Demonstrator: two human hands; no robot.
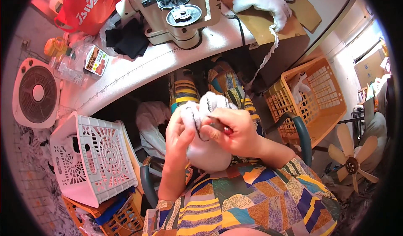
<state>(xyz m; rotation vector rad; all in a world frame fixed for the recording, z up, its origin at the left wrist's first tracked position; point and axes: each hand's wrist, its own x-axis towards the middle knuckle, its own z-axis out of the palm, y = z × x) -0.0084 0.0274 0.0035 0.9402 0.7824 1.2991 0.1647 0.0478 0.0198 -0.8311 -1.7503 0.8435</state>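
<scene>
Over my lap is a white stuffed plush piece [209, 155], rounded at the bottom, with dark seam lines along its upper lobes. My left hand [178, 131] is closed around its left side, the thumb pressing near a dark seam. On the other side, my right hand [235, 129] pinches close to the seam at the middle of the piece. A small red-handled tool [228, 130] shows between the right fingers; its working end is mostly hidden by the hand and the plush.
Ahead stands a sewing machine [180, 15] on a white table [138, 72], with black cloth [128, 38] beside it. White plush pieces [262, 5] lie on cardboard at right. A white crate [96, 156], an orange basket [310, 97] and two fans flank the chair's armrests.
</scene>
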